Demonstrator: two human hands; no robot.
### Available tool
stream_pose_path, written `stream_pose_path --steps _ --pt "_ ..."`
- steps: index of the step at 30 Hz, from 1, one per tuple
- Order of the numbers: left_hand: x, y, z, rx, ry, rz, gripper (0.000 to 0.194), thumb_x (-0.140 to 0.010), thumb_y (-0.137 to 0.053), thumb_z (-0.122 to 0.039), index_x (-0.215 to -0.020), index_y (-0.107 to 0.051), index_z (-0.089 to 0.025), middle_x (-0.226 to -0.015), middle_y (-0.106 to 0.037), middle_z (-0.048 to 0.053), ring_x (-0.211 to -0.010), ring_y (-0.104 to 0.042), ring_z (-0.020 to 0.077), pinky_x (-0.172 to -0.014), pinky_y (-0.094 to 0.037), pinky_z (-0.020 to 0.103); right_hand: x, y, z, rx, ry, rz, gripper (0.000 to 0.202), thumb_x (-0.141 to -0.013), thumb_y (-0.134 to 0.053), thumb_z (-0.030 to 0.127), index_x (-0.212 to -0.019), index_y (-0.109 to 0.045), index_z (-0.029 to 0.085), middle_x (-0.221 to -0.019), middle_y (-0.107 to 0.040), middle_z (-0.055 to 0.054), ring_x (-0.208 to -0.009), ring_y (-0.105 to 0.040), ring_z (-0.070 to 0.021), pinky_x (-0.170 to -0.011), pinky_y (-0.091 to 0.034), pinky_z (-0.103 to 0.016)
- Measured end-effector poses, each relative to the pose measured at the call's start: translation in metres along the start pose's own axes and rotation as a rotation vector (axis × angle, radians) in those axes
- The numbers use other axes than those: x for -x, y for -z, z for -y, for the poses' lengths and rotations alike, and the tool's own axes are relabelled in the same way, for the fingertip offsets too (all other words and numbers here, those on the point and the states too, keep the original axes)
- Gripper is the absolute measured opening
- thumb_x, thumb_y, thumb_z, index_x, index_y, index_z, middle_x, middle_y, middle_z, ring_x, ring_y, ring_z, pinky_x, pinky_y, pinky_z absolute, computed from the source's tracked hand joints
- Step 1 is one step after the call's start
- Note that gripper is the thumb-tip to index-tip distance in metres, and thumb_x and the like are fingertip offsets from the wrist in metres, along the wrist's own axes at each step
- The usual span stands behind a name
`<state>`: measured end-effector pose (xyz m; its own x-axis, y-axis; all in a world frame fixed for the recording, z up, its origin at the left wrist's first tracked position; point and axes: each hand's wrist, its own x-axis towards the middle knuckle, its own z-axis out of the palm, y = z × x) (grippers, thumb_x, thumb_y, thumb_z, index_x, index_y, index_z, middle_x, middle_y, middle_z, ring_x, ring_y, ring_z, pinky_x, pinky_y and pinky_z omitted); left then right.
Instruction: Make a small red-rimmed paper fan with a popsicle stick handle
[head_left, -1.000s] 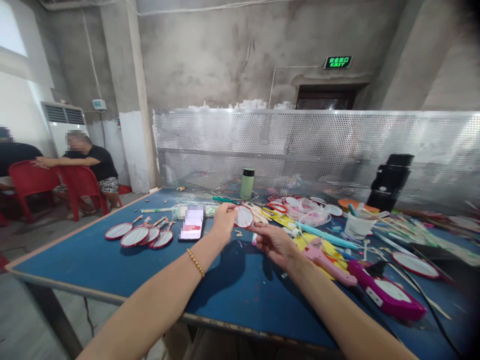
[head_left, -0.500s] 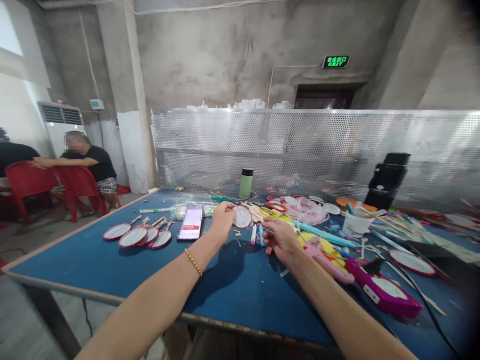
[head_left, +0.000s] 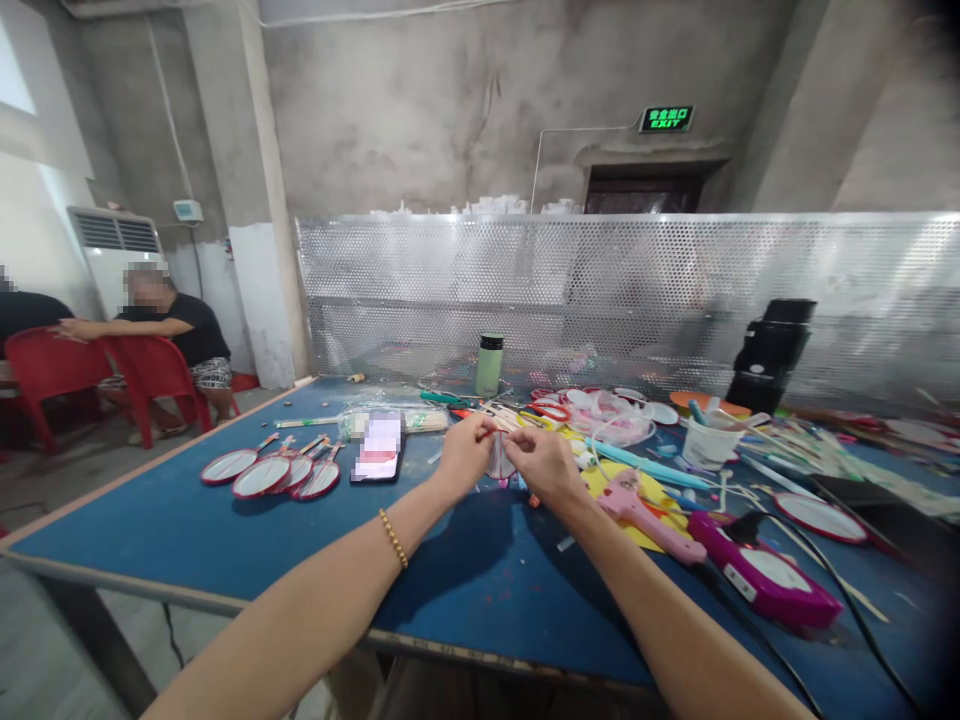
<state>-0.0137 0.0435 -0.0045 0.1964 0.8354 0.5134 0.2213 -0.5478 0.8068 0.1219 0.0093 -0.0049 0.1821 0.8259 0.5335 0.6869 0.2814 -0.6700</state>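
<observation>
Over the middle of the blue table [head_left: 187,520], my left hand [head_left: 463,457] and my right hand [head_left: 541,466] meet. Both pinch a small round red-rimmed fan piece [head_left: 499,455], mostly hidden between the fingers. A gold bead bracelet sits on my left wrist. Several finished red-rimmed round fans [head_left: 262,473] lie in a row to the left, next to a phone [head_left: 379,448]. Just below my hands lie a few marker pens [head_left: 517,484].
Pink glue gun [head_left: 646,518] and magenta tool [head_left: 765,580] lie right of my hands with cords. A green flask [head_left: 489,365], white cup [head_left: 709,442], black flask [head_left: 769,352] and craft litter stand behind. A perforated metal screen [head_left: 600,290] backs the table. People sit on red chairs [head_left: 150,375] at left.
My right hand has left the pens on the table and come up to the fan piece. Both hands now hold it together, slightly nearer to me.
</observation>
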Motion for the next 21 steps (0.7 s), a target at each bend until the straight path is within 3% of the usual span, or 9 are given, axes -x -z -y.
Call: stream_pose_path --steps 5,9,16,21 --pt "0.002 -0.001 -0.002 -0.052 -0.024 0.023 0.018 -0.074 -0.054 -0.001 -0.073 -0.059 -0.018 -0.057 -0.050 -0.005 -0.057 -0.044 0.0123 -0.060 -0.031 0.023 -0.001 -0.001 -0.001 0.009 -0.043 0.055 0.013 -0.069 -0.060 0.028 -0.064 -0.069 0.020 -0.063 -0.067 -0.002 -0.063 -0.062 -0.0176 -0.057 -0.041 -0.024" --pt "0.002 -0.002 -0.001 -0.084 -0.038 0.044 0.018 -0.074 -0.054 -0.002 -0.075 -0.059 -0.018 -0.059 -0.053 -0.005 -0.058 -0.046 0.0121 -0.059 -0.032 0.022 -0.002 -0.003 0.000 -0.037 -0.095 0.024 0.011 -0.064 -0.058 0.027 -0.061 -0.065 0.019 -0.061 -0.064 -0.001 -0.061 -0.058 -0.0155 -0.055 -0.039 -0.023" --pt "0.000 -0.004 0.009 -0.141 -0.080 0.068 0.022 -0.075 -0.052 0.000 -0.084 -0.062 -0.017 -0.073 -0.063 -0.001 -0.069 -0.056 0.0134 -0.066 -0.039 0.023 -0.001 -0.001 0.001 -0.213 -0.212 0.073 0.022 -0.063 -0.054 0.037 -0.052 -0.055 0.018 -0.042 -0.042 0.005 -0.039 -0.036 -0.0085 -0.040 -0.028 -0.022" --pt "0.000 -0.005 0.010 -0.173 -0.111 0.093 0.023 -0.075 -0.052 -0.001 -0.088 -0.064 -0.016 -0.084 -0.069 0.002 -0.079 -0.061 0.0153 -0.073 -0.043 0.024 -0.001 0.001 0.000 -0.246 -0.199 0.011 0.023 -0.061 -0.058 0.038 -0.055 -0.061 0.016 -0.046 -0.048 0.003 -0.044 -0.041 -0.0096 -0.043 -0.029 -0.022"
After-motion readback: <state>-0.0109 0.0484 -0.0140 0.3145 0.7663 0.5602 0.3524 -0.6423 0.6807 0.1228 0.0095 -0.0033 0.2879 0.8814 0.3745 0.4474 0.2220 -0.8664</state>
